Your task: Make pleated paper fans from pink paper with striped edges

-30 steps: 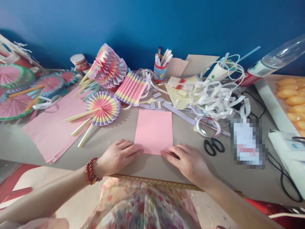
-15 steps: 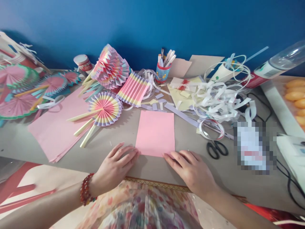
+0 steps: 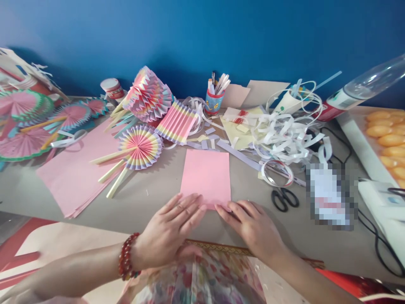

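- Your left hand (image 3: 172, 230) lies flat, fingers spread, covering the near left corner of the pink paper (image 3: 205, 177) close to the desk's (image 3: 152, 202) near edge.
- Your right hand (image 3: 251, 226) lies open, fingertips pressing the paper's near right corner.
- The paper's near edge is hidden under both hands.
- Scissors (image 3: 284, 198) lie right of it, beside a blurred-out card (image 3: 330, 196).

The left hand (image 3: 172, 230) has slid right — its fingers now overlap the pink paper's (image 3: 205, 175) near edge.

A deep blue wall (image 3: 202, 38) rises behind the grey table (image 3: 158, 185).
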{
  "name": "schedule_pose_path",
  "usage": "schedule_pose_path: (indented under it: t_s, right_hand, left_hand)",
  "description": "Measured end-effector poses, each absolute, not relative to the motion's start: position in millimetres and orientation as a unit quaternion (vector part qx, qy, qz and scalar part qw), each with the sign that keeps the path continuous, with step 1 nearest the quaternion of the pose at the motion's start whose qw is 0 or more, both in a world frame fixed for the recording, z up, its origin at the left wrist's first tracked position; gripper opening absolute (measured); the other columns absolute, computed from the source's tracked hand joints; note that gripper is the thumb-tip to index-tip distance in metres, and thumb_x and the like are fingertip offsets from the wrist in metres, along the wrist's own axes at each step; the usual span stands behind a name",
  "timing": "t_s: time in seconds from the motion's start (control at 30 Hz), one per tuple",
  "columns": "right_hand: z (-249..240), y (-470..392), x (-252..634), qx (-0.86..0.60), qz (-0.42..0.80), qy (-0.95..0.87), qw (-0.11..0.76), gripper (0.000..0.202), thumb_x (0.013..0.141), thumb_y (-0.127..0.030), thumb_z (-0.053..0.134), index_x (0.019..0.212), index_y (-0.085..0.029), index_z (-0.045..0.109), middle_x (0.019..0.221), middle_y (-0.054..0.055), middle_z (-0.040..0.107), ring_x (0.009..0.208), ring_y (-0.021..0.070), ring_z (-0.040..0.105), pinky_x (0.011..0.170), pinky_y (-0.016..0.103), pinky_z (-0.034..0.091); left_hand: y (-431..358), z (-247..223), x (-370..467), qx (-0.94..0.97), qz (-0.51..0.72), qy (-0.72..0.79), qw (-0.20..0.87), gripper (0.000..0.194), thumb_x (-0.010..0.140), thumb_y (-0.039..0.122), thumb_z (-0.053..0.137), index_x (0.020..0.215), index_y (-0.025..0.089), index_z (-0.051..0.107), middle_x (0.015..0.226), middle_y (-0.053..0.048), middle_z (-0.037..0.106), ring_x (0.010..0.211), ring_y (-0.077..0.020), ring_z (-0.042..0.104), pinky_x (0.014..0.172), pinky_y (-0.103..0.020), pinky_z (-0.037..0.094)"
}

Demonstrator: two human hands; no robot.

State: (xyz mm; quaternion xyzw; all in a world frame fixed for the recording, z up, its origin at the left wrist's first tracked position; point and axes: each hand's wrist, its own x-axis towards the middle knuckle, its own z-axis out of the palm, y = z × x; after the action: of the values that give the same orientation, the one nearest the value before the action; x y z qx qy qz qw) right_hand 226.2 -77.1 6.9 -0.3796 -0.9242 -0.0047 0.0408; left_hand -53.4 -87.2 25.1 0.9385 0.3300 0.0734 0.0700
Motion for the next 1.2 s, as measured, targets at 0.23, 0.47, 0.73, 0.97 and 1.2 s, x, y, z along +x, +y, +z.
schedule_pose_path:
  t_s: [0.23,0.47,0.73,0.97,1.2]
  right_hand:
    - [6.5,-76.2,227.0,-0.380,0.003,-0.923,0.057,0.050,0.084,-0.009,0.063,0.130,-0.027,0.056,0.113,0.002,0.068,0.093,0.0222,0.053,0.082,0.038,0.040]
    - [0.8,-80.5,239.2,-0.370,0.025,-0.926,0.065,0.048,0.087,-0.007,0.054,0.134,-0.020,0.054,0.123,0.004,0.066,0.099,0.0226,0.053,0.087,0.038,0.043]
    - [2.5,-90.6,238.1,-0.394,0.027,-0.915,0.087,0.048,0.086,-0.004,0.049,0.132,-0.015,0.057,0.128,0.005,0.064,0.107,0.0244,0.052,0.099,0.042,0.043]
    - [-4.6,-94.0,247.2,-0.414,0.035,-0.905,0.088,0.051,0.084,-0.004,0.046,0.133,-0.016,0.056,0.132,0.005,0.061,0.112,0.0263,0.050,0.095,0.042,0.047]
    - [-4.2,-97.2,244.9,-0.414,0.036,-0.905,0.087,0.052,0.084,-0.002,0.045,0.134,-0.014,0.055,0.132,0.006,0.061,0.113,0.0278,0.049,0.096,0.044,0.046]
  left_hand:
    - [-77.5,8.0,-43.4,0.959,0.004,0.263,0.104,0.101,0.084,0.076,0.035,0.154,0.008,0.011,0.158,-0.015,0.024,0.147,-0.0282,0.018,0.119,-0.042,0.016]
    - [-72.1,8.9,-53.0,0.961,-0.032,0.236,0.140,0.092,0.087,0.068,0.039,0.154,0.012,0.011,0.161,-0.012,0.016,0.147,-0.0271,0.016,0.120,-0.042,0.011]
    - [-71.8,9.0,-52.3,0.955,-0.046,0.237,0.170,0.097,0.085,0.073,0.037,0.155,0.013,0.006,0.161,-0.011,0.010,0.148,-0.0277,0.012,0.121,-0.041,0.003]
    - [-71.4,9.9,-53.8,0.954,-0.020,0.236,0.184,0.097,0.086,0.071,0.040,0.155,0.013,0.004,0.161,-0.012,0.015,0.147,-0.0283,0.016,0.121,-0.043,0.007]
    - [-82.3,7.3,-86.2,0.945,0.016,0.291,0.151,0.095,0.085,0.073,0.039,0.154,0.014,0.011,0.158,-0.012,0.024,0.144,-0.0300,0.025,0.120,-0.043,0.012]
